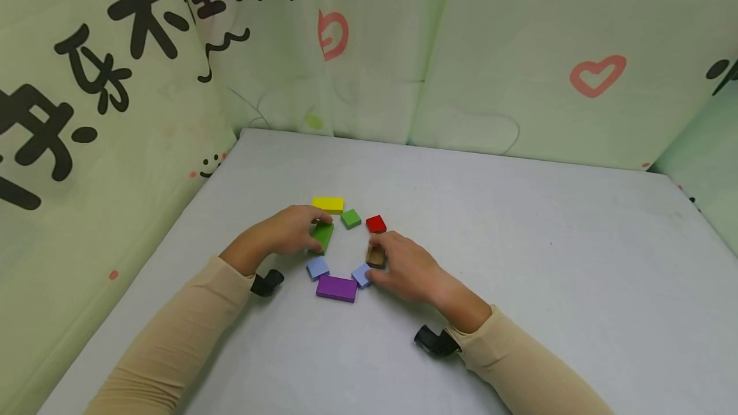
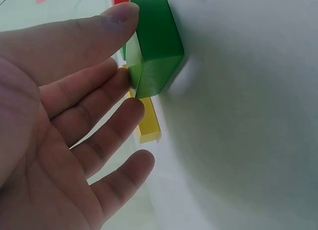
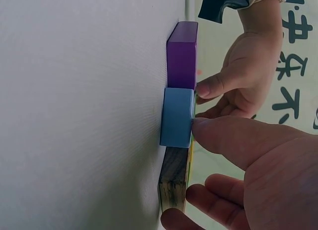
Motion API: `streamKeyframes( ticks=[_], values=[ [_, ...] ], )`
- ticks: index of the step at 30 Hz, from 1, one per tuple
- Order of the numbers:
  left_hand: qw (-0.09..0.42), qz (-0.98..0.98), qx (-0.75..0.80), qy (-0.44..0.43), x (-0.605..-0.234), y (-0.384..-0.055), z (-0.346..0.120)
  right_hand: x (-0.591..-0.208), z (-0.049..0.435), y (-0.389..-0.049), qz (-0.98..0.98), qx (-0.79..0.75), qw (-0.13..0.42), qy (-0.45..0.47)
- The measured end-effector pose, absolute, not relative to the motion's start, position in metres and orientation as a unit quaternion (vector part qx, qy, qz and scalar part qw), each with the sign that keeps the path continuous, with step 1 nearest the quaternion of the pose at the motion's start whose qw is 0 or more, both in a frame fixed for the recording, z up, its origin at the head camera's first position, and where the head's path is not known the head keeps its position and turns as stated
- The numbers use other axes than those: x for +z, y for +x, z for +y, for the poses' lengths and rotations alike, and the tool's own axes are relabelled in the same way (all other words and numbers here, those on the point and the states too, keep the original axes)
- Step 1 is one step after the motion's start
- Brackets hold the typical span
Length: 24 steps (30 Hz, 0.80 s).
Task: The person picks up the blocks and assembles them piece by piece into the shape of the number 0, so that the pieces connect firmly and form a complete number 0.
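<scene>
Probably to steady it from both ends, the left hand (image 1: 291,230) lightly pinches the long green block (image 1: 323,235), at the ring's left, between thumb and gently bent fingers. The right hand (image 1: 412,268), loosely spread, touches the nearer-right blue block (image 1: 360,275) with its thumb and the brown block (image 1: 377,259) with a finger (gripping neither, seemingly) — perhaps keeping them aligned. Counting the small green block (image 1: 350,219) and other blue block (image 1: 318,268): two green, two blue, one brown, plus single red (image 1: 376,224), yellow (image 1: 328,205) and purple (image 1: 337,289) blocks — eight on the white table (image 1: 519,274).
</scene>
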State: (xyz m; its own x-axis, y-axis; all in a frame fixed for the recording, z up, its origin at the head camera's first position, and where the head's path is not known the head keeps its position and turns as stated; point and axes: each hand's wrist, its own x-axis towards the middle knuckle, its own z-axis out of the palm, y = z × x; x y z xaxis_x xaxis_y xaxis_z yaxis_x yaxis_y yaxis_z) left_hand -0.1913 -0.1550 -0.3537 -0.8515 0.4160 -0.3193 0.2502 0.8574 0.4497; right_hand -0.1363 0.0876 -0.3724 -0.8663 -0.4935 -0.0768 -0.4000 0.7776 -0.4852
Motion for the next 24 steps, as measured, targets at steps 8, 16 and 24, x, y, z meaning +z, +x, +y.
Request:
streamKeyframes(
  ticks=[8,16,24],
  values=[
    [0.208,0.941,0.198,0.177,-0.3539,-0.1903,-0.156,-0.3725,0.0876,-0.1361,0.938,-0.231,0.099,-0.24],
    [0.207,0.94,0.201,0.18,-0.3542,-0.1911,-0.1555,-0.3726,0.0876,-0.1367,0.937,-0.232,0.098,-0.241],
    [0.204,0.94,0.204,0.185,-0.3571,-0.1928,-0.1592,-0.3722,0.0878,-0.1359,0.937,-0.23,0.1,-0.242]
  ],
)
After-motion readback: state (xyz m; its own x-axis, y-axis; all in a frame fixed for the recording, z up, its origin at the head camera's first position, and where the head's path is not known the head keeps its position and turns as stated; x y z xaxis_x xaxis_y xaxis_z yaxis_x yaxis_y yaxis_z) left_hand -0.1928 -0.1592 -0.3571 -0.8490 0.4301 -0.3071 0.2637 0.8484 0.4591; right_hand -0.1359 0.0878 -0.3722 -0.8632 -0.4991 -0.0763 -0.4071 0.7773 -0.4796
